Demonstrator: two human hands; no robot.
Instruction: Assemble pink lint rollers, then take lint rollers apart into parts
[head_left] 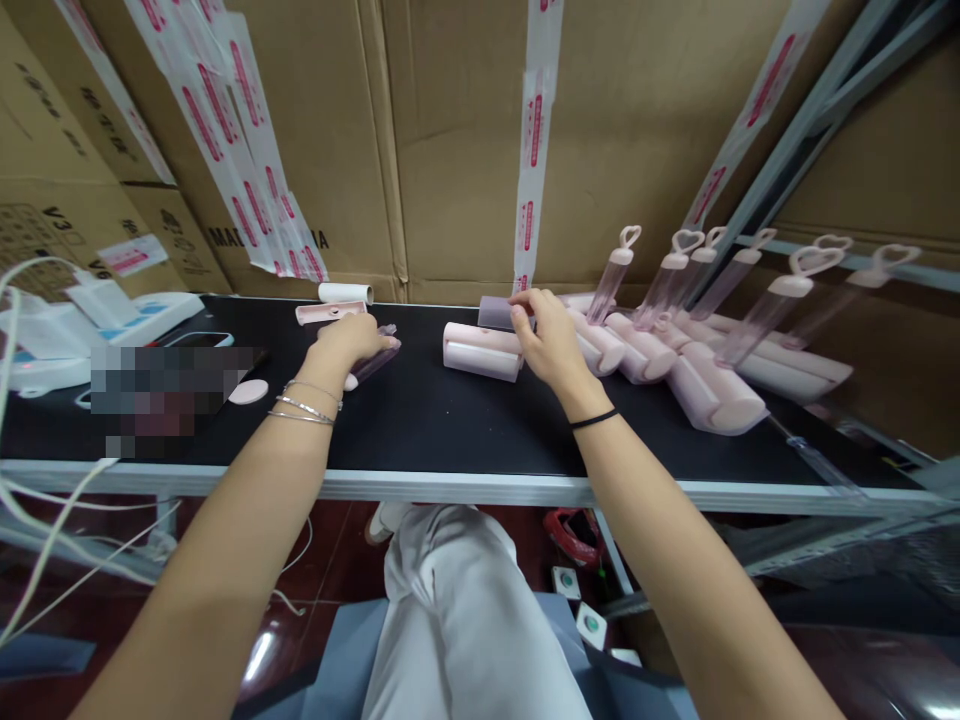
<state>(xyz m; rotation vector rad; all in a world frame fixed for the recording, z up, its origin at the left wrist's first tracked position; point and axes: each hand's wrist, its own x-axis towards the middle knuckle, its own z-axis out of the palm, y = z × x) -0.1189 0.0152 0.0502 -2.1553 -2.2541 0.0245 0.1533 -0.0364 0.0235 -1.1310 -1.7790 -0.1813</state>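
On the black table top [420,420], my left hand [346,340] is closed over a clear pink handle [379,358] that lies flat and pokes out past the fingers. My right hand [546,338] pinches a small pale purple block [495,312] just above a pink roller case [482,351] lying on its side. To the right of that hand lies a heap of several pink lint rollers [705,375] with clear heart-topped handles [616,268] sticking up.
A white roll [345,293] and a pink flat part [330,312] lie behind my left hand. A round pink pad [248,391], a phone and a white device [112,325] with cables sit at left. Cardboard boxes [450,140] wall the back.
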